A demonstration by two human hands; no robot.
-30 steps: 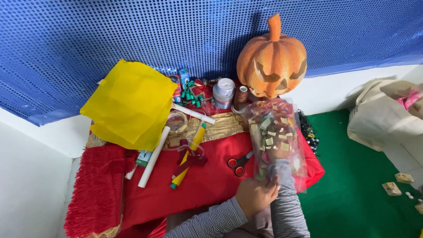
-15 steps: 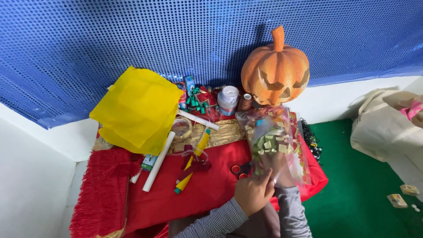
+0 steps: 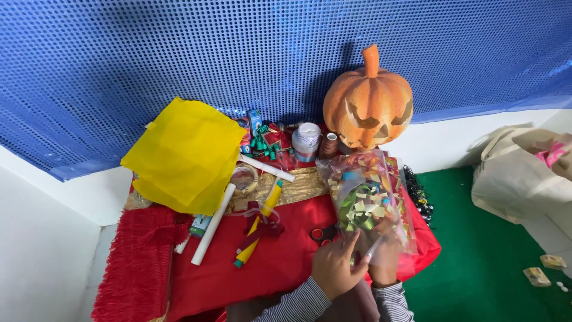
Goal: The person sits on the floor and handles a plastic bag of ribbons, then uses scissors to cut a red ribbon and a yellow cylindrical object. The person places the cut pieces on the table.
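Note:
My left hand [image 3: 335,268] and my right hand [image 3: 384,257] both grip the lower end of a clear plastic bag [image 3: 363,197], held upright over the red cloth [image 3: 286,262]. The bag holds several small paper scraps and a green ribbon coil. Orange-handled scissors [image 3: 323,234] lie on the cloth just left of my left hand, partly hidden by it. Both sleeves are striped.
An orange carved pumpkin [image 3: 369,104] stands behind the bag. A yellow paper sheet [image 3: 185,155], white rolled tubes [image 3: 213,223], a yellow-green party horn [image 3: 257,223], a tape roll [image 3: 307,140] and small boxes lie on the cloth. A beige tote bag [image 3: 521,176] sits on green floor at right.
The bag has been lifted a little higher and more upright in both hands. The view has shifted slightly, so the pumpkin and cloth sit lower and further right.

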